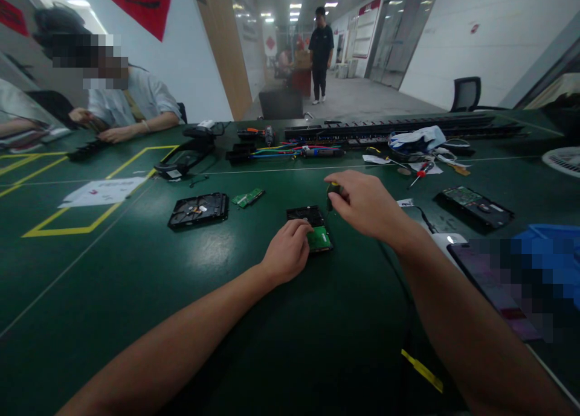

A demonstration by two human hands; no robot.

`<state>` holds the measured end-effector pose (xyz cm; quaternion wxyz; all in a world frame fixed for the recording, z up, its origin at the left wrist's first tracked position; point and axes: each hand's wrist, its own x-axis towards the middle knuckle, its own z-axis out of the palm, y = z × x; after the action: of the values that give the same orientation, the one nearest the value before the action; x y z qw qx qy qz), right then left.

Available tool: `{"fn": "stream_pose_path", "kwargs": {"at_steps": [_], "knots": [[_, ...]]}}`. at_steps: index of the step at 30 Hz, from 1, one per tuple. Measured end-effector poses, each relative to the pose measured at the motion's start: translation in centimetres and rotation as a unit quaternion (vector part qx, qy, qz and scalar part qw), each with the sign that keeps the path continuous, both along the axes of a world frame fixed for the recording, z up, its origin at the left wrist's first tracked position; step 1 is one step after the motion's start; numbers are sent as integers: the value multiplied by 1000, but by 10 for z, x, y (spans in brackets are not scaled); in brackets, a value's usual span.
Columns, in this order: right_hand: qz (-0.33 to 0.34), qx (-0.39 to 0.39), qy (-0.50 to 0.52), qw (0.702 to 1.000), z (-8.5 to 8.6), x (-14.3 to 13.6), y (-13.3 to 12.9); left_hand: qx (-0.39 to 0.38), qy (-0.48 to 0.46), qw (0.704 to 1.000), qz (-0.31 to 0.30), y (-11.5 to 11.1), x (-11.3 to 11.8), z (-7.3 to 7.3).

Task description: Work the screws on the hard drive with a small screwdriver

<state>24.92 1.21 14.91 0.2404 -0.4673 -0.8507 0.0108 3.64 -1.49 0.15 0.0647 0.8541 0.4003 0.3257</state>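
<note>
A black hard drive point(304, 214) with a green circuit board point(320, 239) on its near part lies on the green table. My left hand point(289, 250) rests on the drive's left side, its fingers bent together over the board's edge. My right hand point(365, 204) is closed around the handle of a dark green and yellow screwdriver point(333, 194), held upright at the drive's right edge. The screwdriver's tip is too small to make out. To the left are a loose green circuit board point(248, 198) and another black drive point(198, 211).
Across the back lie a power tool point(270, 136), coloured wires, black rails and a red screwdriver point(422, 173). At right are a third drive point(475, 206), a phone-like device and a blue bin point(548, 238). One person sits at left; another stands behind the table.
</note>
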Motion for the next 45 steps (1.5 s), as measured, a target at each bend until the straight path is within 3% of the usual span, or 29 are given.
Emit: {"fn": "stream_pose_path", "kwargs": {"at_steps": [45], "knots": [[-7,16,-9,1000,0,1,1,9,32,999,-4,-2,1,2]]}}
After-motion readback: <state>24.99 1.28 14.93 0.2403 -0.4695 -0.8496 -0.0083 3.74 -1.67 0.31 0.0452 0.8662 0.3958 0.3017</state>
